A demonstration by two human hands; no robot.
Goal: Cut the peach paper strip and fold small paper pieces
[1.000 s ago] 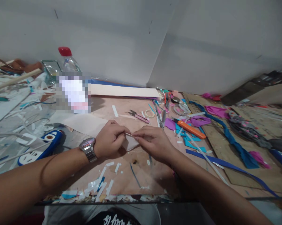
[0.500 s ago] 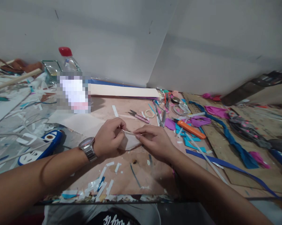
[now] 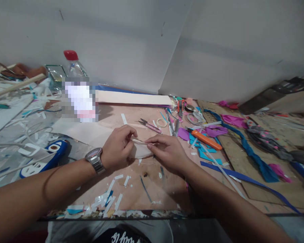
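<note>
A small pale piece of paper or thin fabric [image 3: 141, 151], which I cannot tell apart, is stretched between my hands above the table. My left hand [image 3: 119, 146], below a metal wristwatch [image 3: 94, 158], pinches its left end. My right hand [image 3: 168, 152] grips its right end between thumb and forefinger. The upper edge looks folded or rolled, and the lower edge is curved. Just beyond my hands lie pink-handled thread snips [image 3: 150, 126] and a pale ring of tape [image 3: 161, 122]. An orange utility knife [image 3: 206, 139] rests to the right of my right hand.
A power strip [image 3: 44, 158] with white cables is on the left. Behind it are a lit, blurred phone screen [image 3: 81, 99] and a red-capped bottle [image 3: 76, 65]. Cardboard [image 3: 258, 189] with blue strips [image 3: 243, 177] lies right. Paper scraps [image 3: 109, 199] litter the front edge.
My left thumb and fingers have shifted slightly on the pale piece, and its middle has turned a little, showing more of its face. My right hand stays nearly in place.
</note>
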